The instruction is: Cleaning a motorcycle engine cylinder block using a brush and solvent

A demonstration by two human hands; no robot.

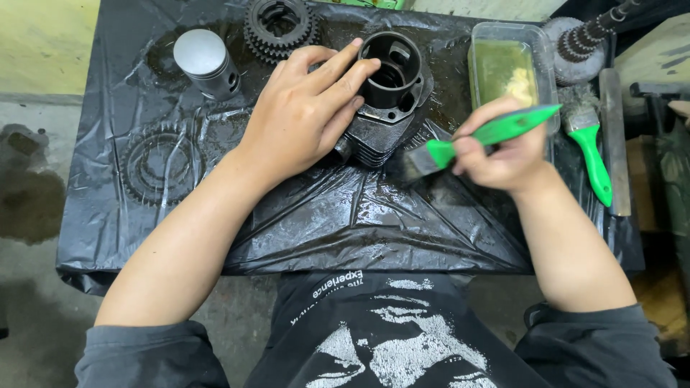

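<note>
My left hand [305, 111] rests on a black finned engine cylinder [388, 93] at the middle of the table, fingers gripping its rim and side. My right hand [503, 147] holds a green-handled paintbrush [489, 135], its dark bristles pointing left toward the cylinder's lower fins, close to them. A black plastic sheet [345, 215], wet with oil, covers the table.
A silver piston [207, 63] stands at the back left. One gear [280, 25] lies behind my left hand and a larger gear [159, 164] sits at the left. A clear tub of yellowish liquid [507, 68], a second green brush [593, 147], a metal file [617, 144] and a geared shaft [589, 36] are at the right.
</note>
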